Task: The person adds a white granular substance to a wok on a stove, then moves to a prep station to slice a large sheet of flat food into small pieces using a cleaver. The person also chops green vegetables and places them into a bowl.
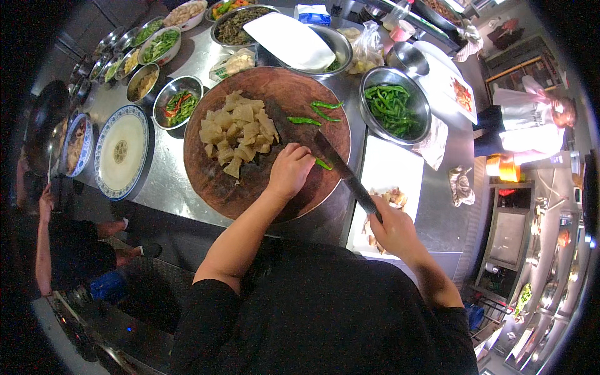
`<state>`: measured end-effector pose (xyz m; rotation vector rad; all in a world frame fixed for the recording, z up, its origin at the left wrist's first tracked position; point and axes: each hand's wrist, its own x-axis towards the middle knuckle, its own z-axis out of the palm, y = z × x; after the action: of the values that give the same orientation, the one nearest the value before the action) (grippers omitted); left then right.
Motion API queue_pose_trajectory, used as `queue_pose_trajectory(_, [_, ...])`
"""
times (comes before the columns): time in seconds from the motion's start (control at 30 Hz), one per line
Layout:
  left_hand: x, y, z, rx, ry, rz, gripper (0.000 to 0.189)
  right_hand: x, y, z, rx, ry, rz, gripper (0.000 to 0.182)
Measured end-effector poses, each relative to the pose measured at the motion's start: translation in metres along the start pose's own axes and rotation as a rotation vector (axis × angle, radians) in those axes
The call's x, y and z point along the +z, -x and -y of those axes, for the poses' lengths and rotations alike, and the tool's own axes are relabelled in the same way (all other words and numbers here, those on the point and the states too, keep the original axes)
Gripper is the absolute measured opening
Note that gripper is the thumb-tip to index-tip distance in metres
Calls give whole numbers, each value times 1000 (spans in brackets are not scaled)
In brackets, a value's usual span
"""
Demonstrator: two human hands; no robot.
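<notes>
On the round wooden chopping board (pixel 243 192), my left hand (pixel 291 171) has its fingers curled over a green chili pepper (pixel 323 163); only the pepper's end shows past the fingertips. My right hand (pixel 396 229) grips the handle of a kitchen knife (pixel 338 161). Its dark blade points away from me over the board's right side, close to that pepper. Farther back, several loose green chili peppers (pixel 303 121) lie apart. A heap of pale, translucent cut pieces (pixel 236 129) covers the board's left half.
A steel bowl of green peppers (pixel 393 110) stands right, above a white tray (pixel 391 164). Left are a blue-rimmed oval plate (pixel 121 152) and a steel bowl of sliced peppers (pixel 178 103). A co-worker's arm (pixel 43 243) is far left; another person (pixel 529 117) stands right.
</notes>
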<state>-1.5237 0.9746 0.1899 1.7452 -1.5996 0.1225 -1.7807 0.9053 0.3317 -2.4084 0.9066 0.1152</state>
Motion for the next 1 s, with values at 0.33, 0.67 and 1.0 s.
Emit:
queue_pose_trajectory(0.33, [0,7,-3,-17,-102,44,16,11,8,-8,-54,148,104,35])
queue_pose_trajectory(0.67, [-2,1,-7,2,-34,-18,7,-1,-21,-21,-123,92,178,32])
queue_pose_trajectory(1.0, [-1,2,-11,44,-15,-54,4,2,-29,-25,-179,23,175,32])
